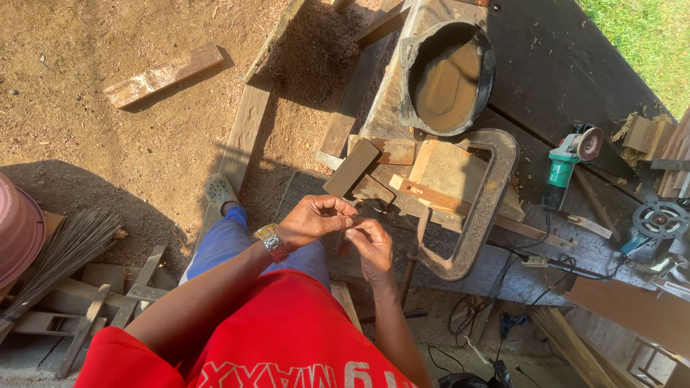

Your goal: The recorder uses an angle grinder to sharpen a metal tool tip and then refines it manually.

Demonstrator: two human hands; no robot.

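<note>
Your left hand [313, 219] and right hand [370, 244] meet just in front of the big iron C-clamp [478, 208], fingers curled around something small — too hidden to name, so I cannot tell how firmly you grip it. Judging by the pinch, it's light and stiff — hold it by its ends.
</note>
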